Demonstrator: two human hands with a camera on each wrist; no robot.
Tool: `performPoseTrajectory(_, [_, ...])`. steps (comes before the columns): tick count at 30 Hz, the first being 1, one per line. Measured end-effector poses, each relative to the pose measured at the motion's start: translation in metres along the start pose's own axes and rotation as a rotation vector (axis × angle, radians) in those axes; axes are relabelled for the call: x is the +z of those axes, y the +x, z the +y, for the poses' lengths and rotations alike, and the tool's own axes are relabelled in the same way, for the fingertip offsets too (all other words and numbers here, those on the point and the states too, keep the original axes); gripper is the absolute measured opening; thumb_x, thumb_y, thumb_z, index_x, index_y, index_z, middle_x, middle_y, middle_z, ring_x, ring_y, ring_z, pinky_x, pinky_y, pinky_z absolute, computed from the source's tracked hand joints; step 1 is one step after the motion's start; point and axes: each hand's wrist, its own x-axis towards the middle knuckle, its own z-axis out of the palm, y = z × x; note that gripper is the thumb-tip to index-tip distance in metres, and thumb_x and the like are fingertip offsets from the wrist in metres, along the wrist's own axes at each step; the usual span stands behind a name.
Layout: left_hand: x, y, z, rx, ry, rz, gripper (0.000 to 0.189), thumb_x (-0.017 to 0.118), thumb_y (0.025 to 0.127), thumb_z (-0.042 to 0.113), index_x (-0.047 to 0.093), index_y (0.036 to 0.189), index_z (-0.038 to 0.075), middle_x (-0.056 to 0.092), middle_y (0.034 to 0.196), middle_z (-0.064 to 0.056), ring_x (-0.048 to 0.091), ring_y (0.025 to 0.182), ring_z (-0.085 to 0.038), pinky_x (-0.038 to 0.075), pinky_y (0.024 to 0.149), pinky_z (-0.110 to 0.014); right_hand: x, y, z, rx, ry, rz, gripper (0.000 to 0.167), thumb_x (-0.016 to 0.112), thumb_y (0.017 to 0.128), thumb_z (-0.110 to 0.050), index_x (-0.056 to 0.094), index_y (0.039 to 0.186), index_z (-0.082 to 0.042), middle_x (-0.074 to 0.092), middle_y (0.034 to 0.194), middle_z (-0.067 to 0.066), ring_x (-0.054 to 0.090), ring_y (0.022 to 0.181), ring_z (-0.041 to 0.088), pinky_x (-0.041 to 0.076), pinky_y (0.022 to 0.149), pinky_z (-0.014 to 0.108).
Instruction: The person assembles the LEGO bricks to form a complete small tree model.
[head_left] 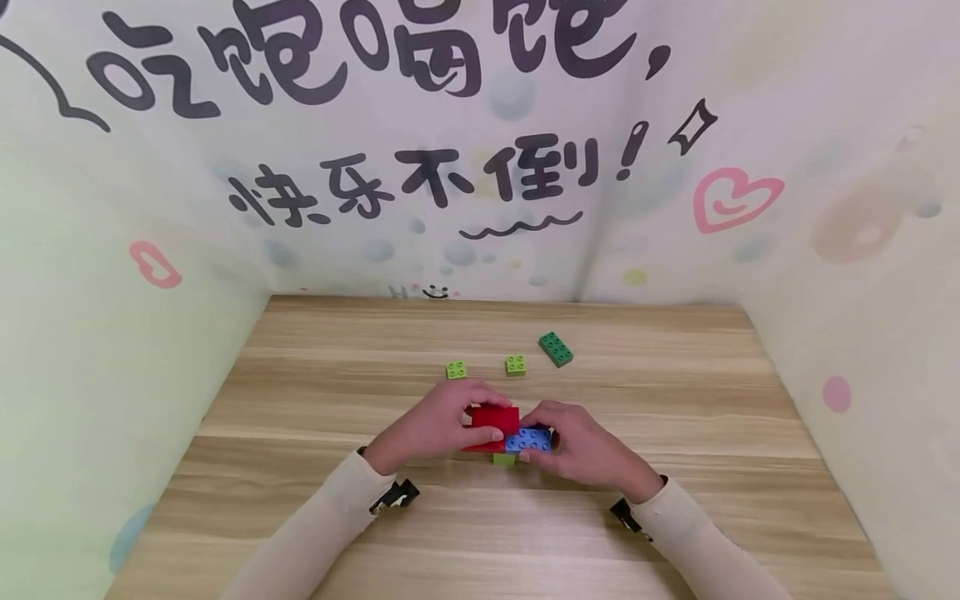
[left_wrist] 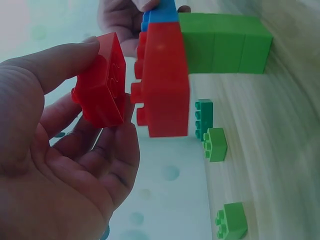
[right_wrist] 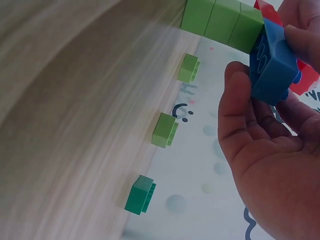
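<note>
Two hands meet over the pale wooden worktop point(head_left: 675, 517). Left hand point(head_left: 431, 425) pinches a small red plastic stud brick point(left_wrist: 102, 87) between thumb and fingers, just beside the larger red brick point(left_wrist: 165, 80) of the stack, not yet seated. Right hand point(head_left: 585, 450) is clenched on the blue stud brick point(right_wrist: 272, 62) atop a light green base block point(left_wrist: 225, 42). Best to square the studs, then press straight. Beyond lie two light green small bricks point(head_left: 456, 369) and a dark green long brick point(head_left: 556, 348).

Bright, even light; blurred wrist views.
</note>
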Motion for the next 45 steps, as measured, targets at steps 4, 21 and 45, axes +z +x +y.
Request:
performPoseTrajectory(4, [0.004,-0.003,-0.001,0.018,0.012,-0.002,0.040,0.081,0.096,0.023,0.072,0.134,0.018,0.069,0.132,0.002,0.063,0.117,-0.014,0.059,0.087,-0.021,0.000,0.000,-0.001,0.005,-0.002,-0.002,0.031,0.084,0.092,-0.036,0.072,0.119,-0.023,0.067,0.109,-0.016,0.062,0.094,0.005,0.058,0.078,0.025])
performPoseTrajectory(21, [0.019,-0.008,-0.011,0.053,-0.047,0.049,0.032,0.082,0.094,0.018,0.076,0.126,0.020,0.072,0.120,0.006,0.063,0.106,-0.010,0.058,0.086,-0.025,-0.003,-0.001,-0.002,0.020,0.012,-0.007,0.025,0.083,0.094,-0.035,0.071,0.115,-0.026,0.066,0.105,-0.015,0.060,0.090,0.008,0.056,0.074,0.024])
performPoseTrajectory(45, [0.017,-0.009,-0.003,0.074,0.111,0.024,0.033,0.077,0.098,0.019,0.076,0.130,0.016,0.068,0.115,0.005,0.059,0.098,-0.008,0.056,0.080,-0.019,0.000,0.003,0.002,-0.012,0.030,-0.014,0.023,0.084,0.093,-0.030,0.071,0.112,-0.026,0.066,0.102,-0.015,0.060,0.088,0.008,0.056,0.073,0.025])
